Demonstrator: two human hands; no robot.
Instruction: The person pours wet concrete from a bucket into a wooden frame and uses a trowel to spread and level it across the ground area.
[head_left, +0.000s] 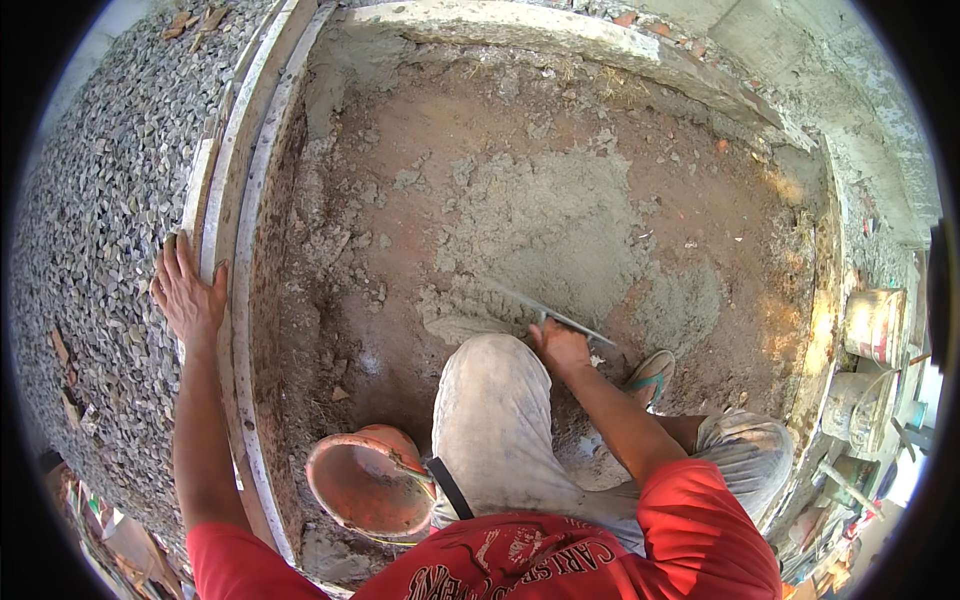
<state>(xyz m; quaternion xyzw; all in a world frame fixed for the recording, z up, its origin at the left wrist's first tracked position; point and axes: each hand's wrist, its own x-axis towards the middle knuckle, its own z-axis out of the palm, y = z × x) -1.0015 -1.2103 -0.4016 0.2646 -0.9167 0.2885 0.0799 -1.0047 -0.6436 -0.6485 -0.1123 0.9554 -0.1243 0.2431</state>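
Observation:
My right hand [562, 348] grips the handle of a long, flat-bladed trowel [580, 326], just ahead of my knee. The blade slants across the near part of a grey patch of wet mortar [550, 225], which is spread unevenly over reddish-brown dirt. Whether the whole blade touches the mortar, I cannot tell. My left hand [192, 295] is open with fingers spread, leaning at the outer side of the wooden boards [250, 200], where they meet the gravel. Nothing is held in it.
Grey gravel [95, 240] lies along the left side. A tilted orange bucket [370, 480] sits beside my knee. My sandalled foot [652, 378] is right of the trowel. A pale beam [560, 30] bounds the far side; stained buckets [873, 325] stand at the right.

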